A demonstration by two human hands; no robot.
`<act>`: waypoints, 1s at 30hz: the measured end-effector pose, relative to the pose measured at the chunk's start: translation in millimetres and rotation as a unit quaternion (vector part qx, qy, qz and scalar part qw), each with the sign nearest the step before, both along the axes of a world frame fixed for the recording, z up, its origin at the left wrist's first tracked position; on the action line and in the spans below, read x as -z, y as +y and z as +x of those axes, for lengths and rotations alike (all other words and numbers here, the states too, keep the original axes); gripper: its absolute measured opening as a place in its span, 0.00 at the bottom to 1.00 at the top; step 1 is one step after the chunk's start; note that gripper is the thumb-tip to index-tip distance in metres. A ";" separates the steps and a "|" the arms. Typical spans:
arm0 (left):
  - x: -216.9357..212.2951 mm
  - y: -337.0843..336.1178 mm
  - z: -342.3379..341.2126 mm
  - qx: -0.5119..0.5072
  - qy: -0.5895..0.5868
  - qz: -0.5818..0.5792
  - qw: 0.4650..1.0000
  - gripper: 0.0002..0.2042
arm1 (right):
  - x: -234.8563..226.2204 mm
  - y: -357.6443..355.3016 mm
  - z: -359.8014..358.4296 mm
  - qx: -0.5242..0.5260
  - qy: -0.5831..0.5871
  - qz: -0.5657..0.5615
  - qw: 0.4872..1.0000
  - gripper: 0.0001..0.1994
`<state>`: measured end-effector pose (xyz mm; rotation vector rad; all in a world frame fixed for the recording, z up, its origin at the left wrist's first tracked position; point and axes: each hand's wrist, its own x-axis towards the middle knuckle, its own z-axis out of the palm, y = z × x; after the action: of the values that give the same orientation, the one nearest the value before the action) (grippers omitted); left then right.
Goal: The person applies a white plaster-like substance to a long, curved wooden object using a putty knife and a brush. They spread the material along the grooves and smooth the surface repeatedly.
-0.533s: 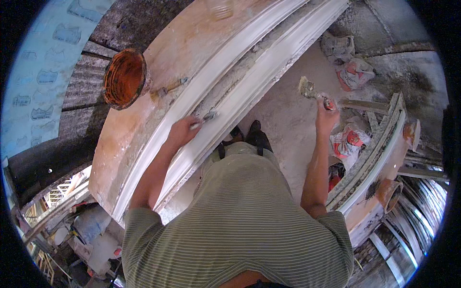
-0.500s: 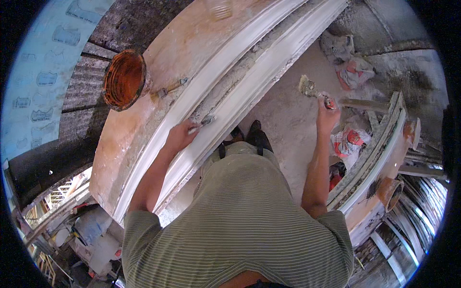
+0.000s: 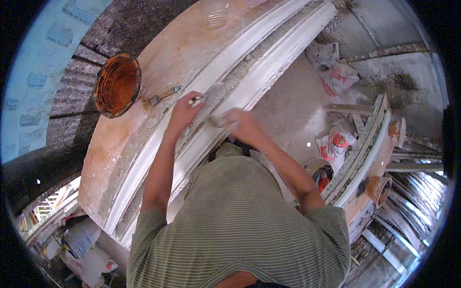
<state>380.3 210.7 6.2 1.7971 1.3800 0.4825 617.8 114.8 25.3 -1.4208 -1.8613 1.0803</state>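
Two long, curved white mouldings (image 3: 221, 60) run diagonally across a clay-coloured board, with a rough grey channel (image 3: 237, 72) between them. My left hand (image 3: 186, 109) is closed around the pale handle of a small tool, whose flat greyish end (image 3: 214, 89) lies over the channel; its exact kind is unclear. Close beside it, my right hand (image 3: 242, 126) grips a paintbrush (image 3: 217, 121), its bristles at the nearer moulding. Motion smears both the brush and the right fingers. Whether the bristles touch the surface, I cannot tell.
On the clay-coloured board (image 3: 177, 45) sit an orange-lined round tub (image 3: 117, 86), a second brush (image 3: 162, 95) and a clear plastic cup (image 3: 217, 18). Red-and-white bags (image 3: 336, 143) lie on the floor at right, beside another curved moulding piece (image 3: 367, 153).
My right hand has swung left with the paintbrush, from above the floor to the nearer moulding. My left hand has shifted slightly farther away with its tool. The whole view has moved a little.
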 end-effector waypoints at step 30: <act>9.0 -186.0 -68.3 -0.292 -0.159 -0.212 0.919 0.14 | -12.2 92.1 194.7 0.053 -0.451 0.142 0.879 0.14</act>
<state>312.1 24.6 -2.8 0.8973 1.6233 0.6856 812.4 206.9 37.5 -1.9890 -2.3582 0.0048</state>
